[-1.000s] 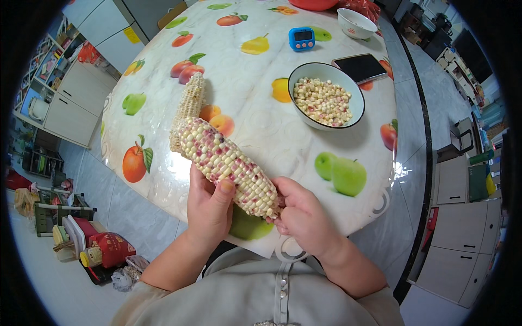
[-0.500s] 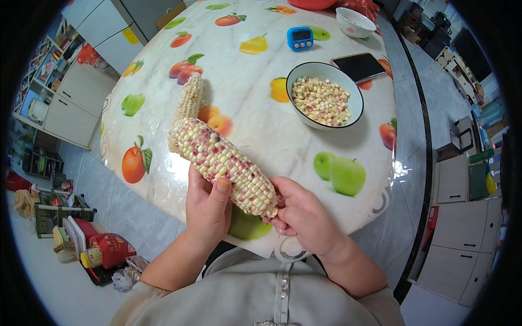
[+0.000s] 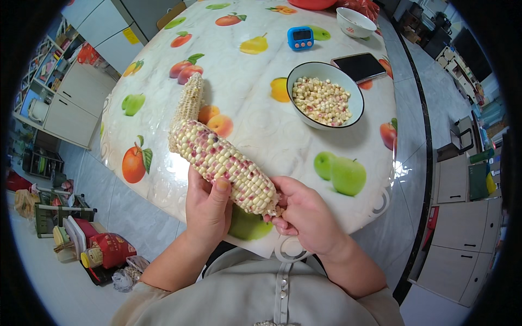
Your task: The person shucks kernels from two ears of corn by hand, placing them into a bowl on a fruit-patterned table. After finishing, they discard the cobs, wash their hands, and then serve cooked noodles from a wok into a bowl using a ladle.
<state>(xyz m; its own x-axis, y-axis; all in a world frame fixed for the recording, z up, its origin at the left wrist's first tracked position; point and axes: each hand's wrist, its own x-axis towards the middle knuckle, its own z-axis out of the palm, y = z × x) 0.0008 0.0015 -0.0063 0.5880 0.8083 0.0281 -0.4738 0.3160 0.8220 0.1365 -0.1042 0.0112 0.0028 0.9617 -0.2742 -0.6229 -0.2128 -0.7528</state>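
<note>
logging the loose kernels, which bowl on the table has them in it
The black-rimmed bowl beside the phone: loose kernels lie in it, while none show in the white bowl farther back.

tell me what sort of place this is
Most likely a home's kitchen or dining area: there's a table with a fruit-print top, a bowl of loose corn kernels on it, and pale cabinets to the right.

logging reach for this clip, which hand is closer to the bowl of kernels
Right. The right hand, at the speckled cob, is below the bowl of kernels in the picture, slightly left; the left hand, on the same cob, is much farther left.
</note>
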